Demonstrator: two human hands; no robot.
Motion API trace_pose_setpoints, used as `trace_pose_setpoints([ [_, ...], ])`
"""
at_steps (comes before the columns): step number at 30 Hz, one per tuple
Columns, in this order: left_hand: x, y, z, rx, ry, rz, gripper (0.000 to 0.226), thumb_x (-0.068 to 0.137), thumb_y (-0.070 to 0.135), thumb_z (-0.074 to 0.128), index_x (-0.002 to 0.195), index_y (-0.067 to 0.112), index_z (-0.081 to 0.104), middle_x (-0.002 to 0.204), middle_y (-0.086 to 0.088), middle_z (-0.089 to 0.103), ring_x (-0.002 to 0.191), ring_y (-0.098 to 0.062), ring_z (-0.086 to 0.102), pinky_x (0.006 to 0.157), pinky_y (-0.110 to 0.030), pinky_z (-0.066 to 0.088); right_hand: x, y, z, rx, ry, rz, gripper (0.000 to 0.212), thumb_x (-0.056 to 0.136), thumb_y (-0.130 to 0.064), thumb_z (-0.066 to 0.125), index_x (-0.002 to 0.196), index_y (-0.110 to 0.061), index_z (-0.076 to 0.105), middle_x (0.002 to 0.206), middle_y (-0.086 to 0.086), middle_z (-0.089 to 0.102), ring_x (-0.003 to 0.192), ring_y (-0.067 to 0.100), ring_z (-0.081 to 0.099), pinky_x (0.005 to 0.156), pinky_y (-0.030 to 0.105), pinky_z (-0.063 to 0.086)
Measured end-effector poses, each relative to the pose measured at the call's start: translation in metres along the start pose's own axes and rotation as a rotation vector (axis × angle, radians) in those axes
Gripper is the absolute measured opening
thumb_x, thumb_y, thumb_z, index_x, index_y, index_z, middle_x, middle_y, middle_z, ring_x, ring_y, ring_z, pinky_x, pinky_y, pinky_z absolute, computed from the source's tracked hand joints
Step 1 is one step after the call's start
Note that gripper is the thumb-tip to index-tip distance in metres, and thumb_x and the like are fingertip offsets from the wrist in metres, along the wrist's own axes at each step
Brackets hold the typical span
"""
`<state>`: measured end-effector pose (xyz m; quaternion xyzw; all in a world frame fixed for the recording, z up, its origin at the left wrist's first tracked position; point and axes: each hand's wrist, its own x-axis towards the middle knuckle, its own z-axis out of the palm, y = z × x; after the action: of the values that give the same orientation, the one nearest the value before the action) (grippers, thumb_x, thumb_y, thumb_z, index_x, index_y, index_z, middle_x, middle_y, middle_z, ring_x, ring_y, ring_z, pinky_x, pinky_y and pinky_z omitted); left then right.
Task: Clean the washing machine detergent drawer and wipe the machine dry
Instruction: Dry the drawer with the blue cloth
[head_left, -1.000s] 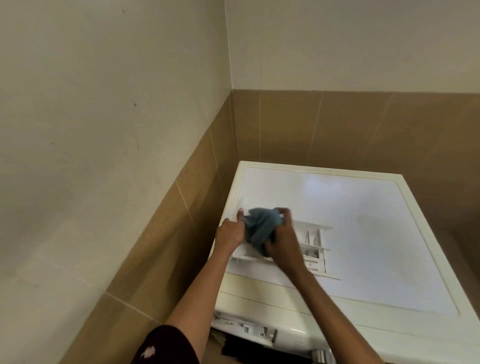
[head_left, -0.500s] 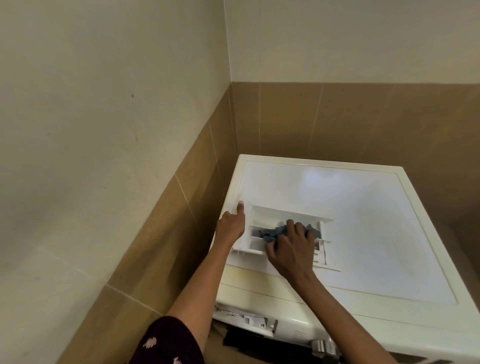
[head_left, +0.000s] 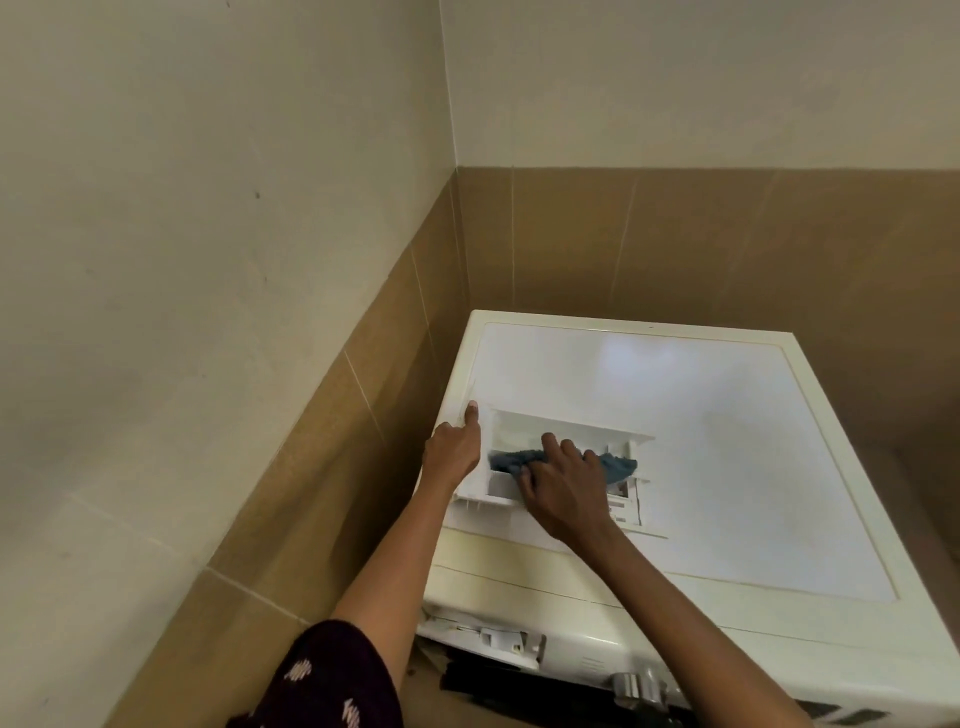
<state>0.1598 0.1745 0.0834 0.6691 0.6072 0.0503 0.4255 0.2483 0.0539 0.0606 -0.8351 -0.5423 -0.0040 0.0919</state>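
Observation:
The white detergent drawer (head_left: 524, 426) lies pulled out on top of the white washing machine (head_left: 701, 415), near its front left corner. My left hand (head_left: 453, 453) grips the drawer's left wall, thumb stretched along the edge. My right hand (head_left: 563, 486) presses a blue cloth (head_left: 615, 465) down into the drawer's compartments, fingers bent over it. The cloth spreads to both sides of that hand. Part of the drawer's inside is hidden under the hand and cloth.
The machine stands in a corner, with brown tiled walls (head_left: 363, 441) close on the left and behind. The empty drawer slot (head_left: 488, 636) shows on the machine's front at the bottom, with a metal knob (head_left: 631, 683) to its right.
The cloth was bunched between both hands above the drawer one second ago. My right hand has since pushed it down into the drawer and slid it left. My left hand stays on the drawer.

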Motion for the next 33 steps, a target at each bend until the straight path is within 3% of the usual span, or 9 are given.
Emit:
trace_pose_setpoints([
  [2,0.0,0.0,0.001,-0.021,-0.004,-0.013,0.079,0.093,0.063,0.02,0.134,0.0,0.044,0.135,-0.018,0.05,0.12,-0.032,0.052,0.104,-0.042,0.041,-0.004,0.025,-0.002,0.016,-0.038,0.054,0.053,0.093,-0.045,0.023,0.095,-0.023,0.071,0.106,0.001,0.054,0.092,0.023,0.054,0.069,0.034,0.039],
  [4,0.0,0.0,0.002,-0.025,-0.001,-0.019,0.081,0.092,0.065,0.02,0.133,0.0,0.045,0.133,-0.017,0.052,0.118,-0.031,0.053,0.103,-0.043,0.042,-0.015,0.039,-0.001,0.059,-0.035,0.064,0.055,0.089,-0.048,0.023,0.086,-0.021,0.071,0.095,0.002,0.053,0.084,0.023,0.054,0.055,0.029,0.034],
  [7,-0.003,0.001,0.003,-0.036,0.001,-0.022,0.08,0.092,0.064,0.02,0.136,0.0,0.041,0.137,-0.017,0.048,0.121,-0.032,0.051,0.105,-0.042,0.04,-0.022,0.054,0.0,0.254,0.0,0.01,0.036,0.094,-0.039,0.042,0.093,-0.016,0.07,0.092,0.003,0.044,0.084,0.02,0.047,0.065,0.026,0.032],
  [11,-0.005,0.002,0.002,-0.029,-0.01,-0.021,0.082,0.091,0.066,0.019,0.131,0.0,0.047,0.132,-0.017,0.053,0.117,-0.031,0.054,0.104,-0.043,0.041,-0.024,0.07,-0.006,0.376,-0.047,0.145,0.025,0.093,-0.028,0.053,0.096,-0.01,0.07,0.091,0.003,0.04,0.08,0.017,0.044,0.067,0.022,0.028],
  [16,-0.002,0.001,0.0,0.014,-0.033,-0.007,0.076,0.095,0.06,0.016,0.14,0.002,0.036,0.145,-0.017,0.04,0.131,-0.032,0.042,0.11,-0.04,0.032,-0.015,0.055,-0.031,0.455,0.206,0.449,0.035,0.095,-0.028,0.048,0.081,-0.003,0.068,0.093,0.008,0.046,0.076,0.024,0.051,0.068,0.025,0.032],
  [20,-0.002,0.001,-0.002,-0.101,-0.077,-0.034,0.077,0.095,0.06,0.008,0.144,0.005,0.032,0.15,-0.017,0.032,0.137,-0.032,0.034,0.115,-0.041,0.025,0.015,0.008,-0.046,0.643,0.198,0.142,0.021,0.094,-0.021,0.053,0.09,-0.008,0.069,0.098,0.003,0.052,0.088,0.016,0.053,0.073,0.019,0.031],
  [24,0.001,-0.002,-0.002,-0.256,-0.077,-0.003,0.065,0.099,0.049,0.011,0.144,0.006,0.031,0.149,-0.017,0.034,0.137,-0.03,0.034,0.115,-0.039,0.023,0.042,-0.034,-0.013,0.524,0.021,0.001,0.032,0.095,-0.019,0.049,0.126,-0.018,0.057,0.113,0.007,0.063,0.1,0.022,0.056,0.083,0.028,0.042],
  [28,0.002,-0.001,-0.002,-0.256,-0.11,-0.006,0.067,0.099,0.051,0.008,0.142,0.007,0.035,0.145,-0.018,0.039,0.133,-0.031,0.039,0.115,-0.042,0.027,0.032,-0.04,0.006,0.535,0.084,-0.075,0.028,0.094,-0.02,0.05,0.118,-0.017,0.065,0.116,0.006,0.061,0.108,0.023,0.048,0.088,0.025,0.038],
  [33,-0.002,0.002,-0.001,-0.256,-0.101,-0.066,0.072,0.096,0.056,0.006,0.147,0.009,0.024,0.151,-0.017,0.029,0.138,-0.033,0.032,0.116,-0.044,0.025,0.004,-0.027,0.005,0.498,0.013,-0.354,0.027,0.088,-0.004,0.056,0.107,-0.015,0.071,0.117,0.003,0.063,0.108,0.02,0.049,0.084,0.017,0.035],
])
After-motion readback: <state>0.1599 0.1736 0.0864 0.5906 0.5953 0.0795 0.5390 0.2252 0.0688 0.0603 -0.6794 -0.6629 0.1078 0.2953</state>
